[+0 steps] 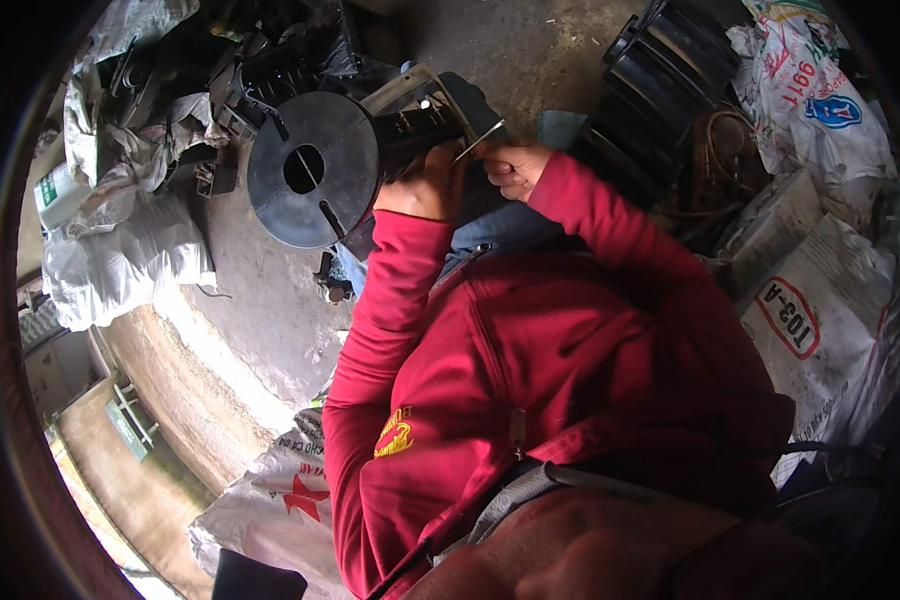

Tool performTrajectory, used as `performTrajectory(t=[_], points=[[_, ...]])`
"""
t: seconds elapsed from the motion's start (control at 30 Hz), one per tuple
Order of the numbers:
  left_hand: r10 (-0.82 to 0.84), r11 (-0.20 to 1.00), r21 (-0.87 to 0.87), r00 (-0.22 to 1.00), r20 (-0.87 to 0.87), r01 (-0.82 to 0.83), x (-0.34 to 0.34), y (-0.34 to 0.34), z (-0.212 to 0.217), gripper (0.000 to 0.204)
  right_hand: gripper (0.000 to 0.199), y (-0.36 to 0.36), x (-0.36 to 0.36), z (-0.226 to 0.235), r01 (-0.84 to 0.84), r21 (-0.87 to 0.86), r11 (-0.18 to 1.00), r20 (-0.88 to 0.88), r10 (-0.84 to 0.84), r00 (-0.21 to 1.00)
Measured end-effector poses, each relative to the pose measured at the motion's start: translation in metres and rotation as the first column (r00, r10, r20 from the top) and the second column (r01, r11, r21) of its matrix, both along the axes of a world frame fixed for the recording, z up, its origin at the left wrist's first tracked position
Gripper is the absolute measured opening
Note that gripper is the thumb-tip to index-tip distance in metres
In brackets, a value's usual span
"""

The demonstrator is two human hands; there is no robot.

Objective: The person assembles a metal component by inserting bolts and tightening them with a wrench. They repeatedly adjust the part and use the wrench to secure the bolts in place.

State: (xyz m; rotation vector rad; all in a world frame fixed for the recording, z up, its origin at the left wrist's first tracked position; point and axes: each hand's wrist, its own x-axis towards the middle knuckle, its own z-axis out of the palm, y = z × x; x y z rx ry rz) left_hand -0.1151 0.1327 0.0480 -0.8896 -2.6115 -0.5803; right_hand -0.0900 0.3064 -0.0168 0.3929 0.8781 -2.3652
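Observation:
A black plastic spool [270, 200], with a round slotted flange facing left, lies across my lap. My left hand [425, 187] is wrapped round the right part of the spool, near its core; its fingertips are partly hidden. Just to the right, my right hand [515, 168] is closed, with thumb and forefinger pinching a thin, pale, straight strip [485, 138] that slants between the two hands. The strip's exact kind is too small to make out. A tan edge piece [440, 88] runs along the spool's far right side.
Several black spools [660, 75] are stacked at the far right. White printed sacks [820, 320] and a white bag [815, 95] lie at the right. Dark plastic parts [290, 60] pile up at the far left, beside a white plastic bag [125, 260]. Another sack [270, 500] lies at the lower left.

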Motion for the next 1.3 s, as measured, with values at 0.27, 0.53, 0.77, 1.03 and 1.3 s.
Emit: performTrajectory(t=[0.27,0.53,0.77,1.03,1.3], points=[[0.061,0.998,0.002,0.998,0.010,-0.061,0.004,0.003,-0.008,0.012,0.014,-0.005,0.002,-0.003,0.013,-0.277,0.961,0.071,0.007,0.997],[0.113,0.993,-0.040,0.992,-0.054,-0.115,0.005,0.007,-0.016,0.015,0.016,-0.005,0.001,-0.012,-0.019,-0.165,0.986,0.014,0.022,1.000],[0.079,0.997,-0.020,0.997,0.024,-0.078,0.007,0.003,-0.015,0.020,0.023,-0.005,-0.004,-0.009,0.008,-0.342,0.940,0.095,0.025,0.995],[0.048,0.997,0.049,0.994,0.098,-0.053,0.006,0.000,-0.014,0.018,0.033,-0.005,-0.001,0.007,-0.035,-0.042,0.998,0.025,0.037,0.999],[0.045,0.994,0.098,0.994,0.104,-0.055,0.007,0.000,-0.016,0.018,0.032,-0.007,-0.005,-0.001,-0.021,-0.148,0.989,0.055,0.029,0.998]])
